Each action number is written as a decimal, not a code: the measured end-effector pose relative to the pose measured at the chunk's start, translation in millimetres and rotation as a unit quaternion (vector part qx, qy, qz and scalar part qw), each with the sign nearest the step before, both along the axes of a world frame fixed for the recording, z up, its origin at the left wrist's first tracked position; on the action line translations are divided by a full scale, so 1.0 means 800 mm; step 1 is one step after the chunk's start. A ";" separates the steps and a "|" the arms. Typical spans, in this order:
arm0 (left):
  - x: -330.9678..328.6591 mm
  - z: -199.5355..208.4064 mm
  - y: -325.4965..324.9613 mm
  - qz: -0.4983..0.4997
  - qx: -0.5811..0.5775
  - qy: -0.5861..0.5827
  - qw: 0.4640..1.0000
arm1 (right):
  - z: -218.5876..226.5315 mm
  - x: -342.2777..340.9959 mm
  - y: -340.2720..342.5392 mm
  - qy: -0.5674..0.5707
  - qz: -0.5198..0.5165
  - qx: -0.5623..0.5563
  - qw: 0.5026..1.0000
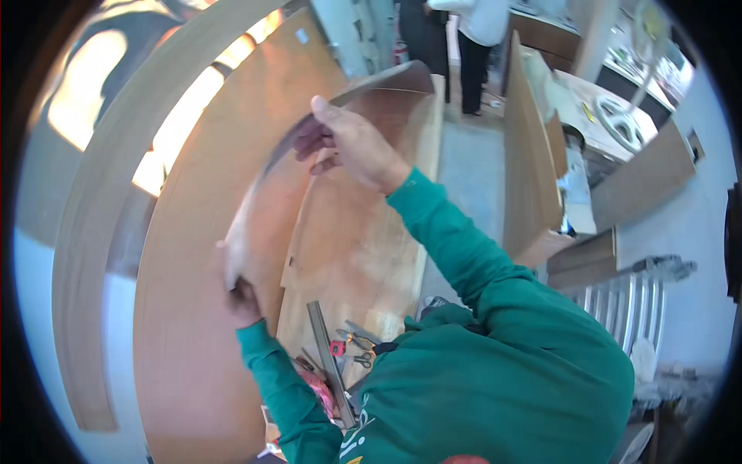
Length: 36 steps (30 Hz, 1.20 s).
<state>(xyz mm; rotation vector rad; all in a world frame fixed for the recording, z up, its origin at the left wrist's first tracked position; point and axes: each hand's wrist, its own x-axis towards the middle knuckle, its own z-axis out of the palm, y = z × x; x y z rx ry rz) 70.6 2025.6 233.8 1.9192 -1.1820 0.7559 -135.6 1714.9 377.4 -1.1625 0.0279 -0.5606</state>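
A thin, flexible brown sheet [267, 205] arches up over the workbench, its grey edge curving from my left hand to the far end of the bench. My right hand [352, 143] is closed at the sheet's upper edge, fingers curled over it and thumb sticking out. Lower down on the left, my left hand [243, 301] grips the near end of the sheet; motion smears its fingers. Beneath the sheet lies the pale wooden bench top [352, 267].
A large wooden panel [193, 309] stands left of the bench. Near me lie a metal bar [328, 356], a red tape measure [338, 348] and scissors [363, 359]. Upright boards [533, 155] and a metal ladder [618, 309] stand to the right. Two people [479, 39] are at the back.
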 end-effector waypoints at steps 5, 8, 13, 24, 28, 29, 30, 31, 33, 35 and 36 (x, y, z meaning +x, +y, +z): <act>-0.040 0.127 0.015 0.109 -0.026 -0.036 0.993 | -0.064 -0.018 -0.055 -0.042 -0.392 -0.395 0.830; -0.061 0.171 0.022 0.126 -0.073 -0.115 0.983 | -0.105 -0.037 -0.082 0.064 -0.457 -0.351 0.815; -0.111 0.221 0.027 0.093 -0.217 0.012 0.972 | -0.136 -0.038 -0.136 0.162 -0.443 -0.346 0.811; -0.186 0.207 0.151 0.231 -0.253 -0.066 0.937 | -0.167 0.047 -0.210 0.071 -0.437 -0.453 0.774; -0.194 0.191 0.211 0.289 -0.229 -0.068 0.927 | -0.154 0.079 -0.255 -0.035 -0.354 -0.443 0.823; -0.181 0.174 0.222 0.290 -0.244 -0.041 0.925 | -0.149 0.078 -0.269 -0.051 -0.372 -0.493 0.785; -0.191 0.183 0.217 0.286 -0.241 -0.019 0.927 | -0.127 0.084 -0.254 -0.005 -0.358 -0.491 0.794; -0.186 0.181 0.231 0.243 -0.272 -0.020 0.931 | -0.111 0.097 -0.257 -0.010 -0.376 -0.483 0.791; -0.205 0.180 0.228 0.291 -0.280 -0.025 0.914 | -0.056 0.110 -0.247 -0.062 -0.351 -0.502 0.788; -0.228 0.183 0.227 0.316 -0.285 -0.061 0.903 | 0.003 0.131 -0.239 -0.042 -0.344 -0.521 0.781; -0.237 0.188 0.216 0.331 -0.292 -0.093 0.893 | 0.027 0.158 -0.259 -0.119 -0.406 -0.600 0.679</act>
